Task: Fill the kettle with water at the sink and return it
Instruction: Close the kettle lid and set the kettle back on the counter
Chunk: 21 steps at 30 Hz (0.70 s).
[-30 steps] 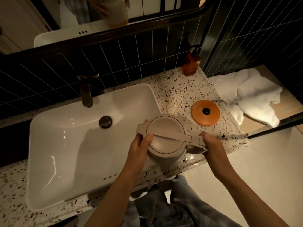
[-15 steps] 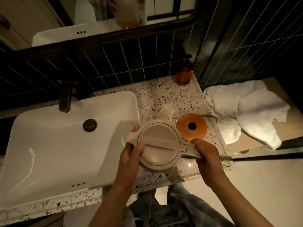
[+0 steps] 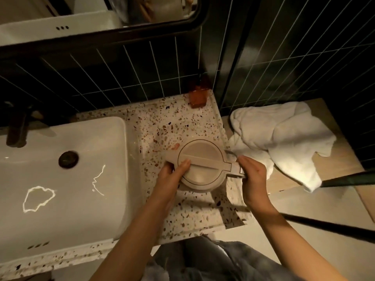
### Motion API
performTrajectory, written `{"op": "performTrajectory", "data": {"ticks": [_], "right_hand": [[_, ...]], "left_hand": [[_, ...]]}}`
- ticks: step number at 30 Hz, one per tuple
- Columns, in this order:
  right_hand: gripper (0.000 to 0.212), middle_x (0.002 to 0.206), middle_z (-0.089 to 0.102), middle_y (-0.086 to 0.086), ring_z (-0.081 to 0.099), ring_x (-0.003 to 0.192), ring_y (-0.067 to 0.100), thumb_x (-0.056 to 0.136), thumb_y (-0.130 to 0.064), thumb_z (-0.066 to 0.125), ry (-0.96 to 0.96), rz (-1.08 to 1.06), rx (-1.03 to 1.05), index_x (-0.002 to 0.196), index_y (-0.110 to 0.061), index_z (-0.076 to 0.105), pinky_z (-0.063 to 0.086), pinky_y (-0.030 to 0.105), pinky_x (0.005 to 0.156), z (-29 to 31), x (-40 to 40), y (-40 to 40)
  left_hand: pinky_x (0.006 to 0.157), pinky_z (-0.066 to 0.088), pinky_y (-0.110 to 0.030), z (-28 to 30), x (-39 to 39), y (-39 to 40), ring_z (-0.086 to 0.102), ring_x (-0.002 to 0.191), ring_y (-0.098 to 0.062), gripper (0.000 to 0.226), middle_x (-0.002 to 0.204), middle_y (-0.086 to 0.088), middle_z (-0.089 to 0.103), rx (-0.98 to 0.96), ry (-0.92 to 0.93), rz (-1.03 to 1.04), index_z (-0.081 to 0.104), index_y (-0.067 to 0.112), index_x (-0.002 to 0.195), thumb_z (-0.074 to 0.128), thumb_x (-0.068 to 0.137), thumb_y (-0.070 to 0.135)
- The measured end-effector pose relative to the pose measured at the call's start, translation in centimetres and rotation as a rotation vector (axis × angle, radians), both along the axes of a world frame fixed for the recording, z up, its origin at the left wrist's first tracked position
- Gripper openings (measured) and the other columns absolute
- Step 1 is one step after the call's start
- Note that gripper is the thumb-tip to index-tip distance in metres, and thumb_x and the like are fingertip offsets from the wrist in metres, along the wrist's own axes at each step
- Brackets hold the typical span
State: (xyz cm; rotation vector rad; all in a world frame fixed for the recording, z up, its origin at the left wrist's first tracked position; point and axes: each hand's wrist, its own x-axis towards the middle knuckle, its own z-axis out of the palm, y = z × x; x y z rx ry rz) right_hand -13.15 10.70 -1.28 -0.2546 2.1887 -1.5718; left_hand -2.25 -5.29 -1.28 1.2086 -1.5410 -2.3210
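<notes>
A beige kettle (image 3: pixel 203 165) with its lid closed is over the terrazzo counter (image 3: pixel 162 122), to the right of the white sink (image 3: pixel 60 189). My left hand (image 3: pixel 172 175) grips the kettle's left side by the spout, thumb on the lid. My right hand (image 3: pixel 251 175) is closed around the handle on the kettle's right. The orange base that stood on the counter is hidden under the kettle. Whether the kettle rests on it I cannot tell.
A dark faucet (image 3: pixel 16 128) stands behind the sink, whose drain (image 3: pixel 68 159) is dark. An orange soap bottle (image 3: pixel 198 96) is at the back of the counter. A crumpled white towel (image 3: pixel 284 138) lies on the wooden shelf (image 3: pixel 334 159) to the right.
Both hands carried the kettle to the right, from beside the sink to over the orange base, which it now covers. The view has shifted right as well.
</notes>
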Motion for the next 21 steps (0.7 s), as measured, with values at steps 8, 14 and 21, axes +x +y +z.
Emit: {"op": "performTrajectory", "data": {"ticks": [8,14,21], "right_hand": [[0.063,0.053,0.068,-0.015,0.059,0.055,-0.006,0.091,0.010,0.046,-0.061,-0.156,-0.296,0.053,-0.031,0.074,0.046,0.010,0.059,-3.6,-3.0,-0.3],[0.063,0.046,0.061,-0.013,0.054,0.049,-0.003,0.091,0.008,0.045,-0.138,-0.173,-0.321,0.046,-0.028,0.070,0.043,0.012,0.055,-4.6,-3.4,-0.3],[0.061,0.044,0.060,-0.015,0.054,0.048,-0.005,0.087,0.004,0.044,-0.150,-0.148,-0.303,0.043,-0.031,0.067,0.041,0.008,0.053,-4.6,-4.1,-0.1]], "left_hand": [[0.080,0.052,-0.016,-2.0,-2.4,0.1,0.053,0.117,-0.003,0.061,0.139,0.006,0.053,0.006,-0.068,-0.054,0.036,0.025,0.147,0.060,0.091,0.028],[0.101,0.045,-0.029,-3.3,-2.1,0.5,0.053,0.124,-0.009,0.075,0.134,0.011,0.057,-0.027,-0.120,-0.085,0.044,0.031,0.140,0.068,0.073,0.051],[0.110,0.039,-0.034,-3.7,-2.0,1.3,0.049,0.128,-0.006,0.081,0.141,0.012,0.051,-0.050,-0.113,-0.098,0.038,0.034,0.146,0.067,0.073,0.053]]}}
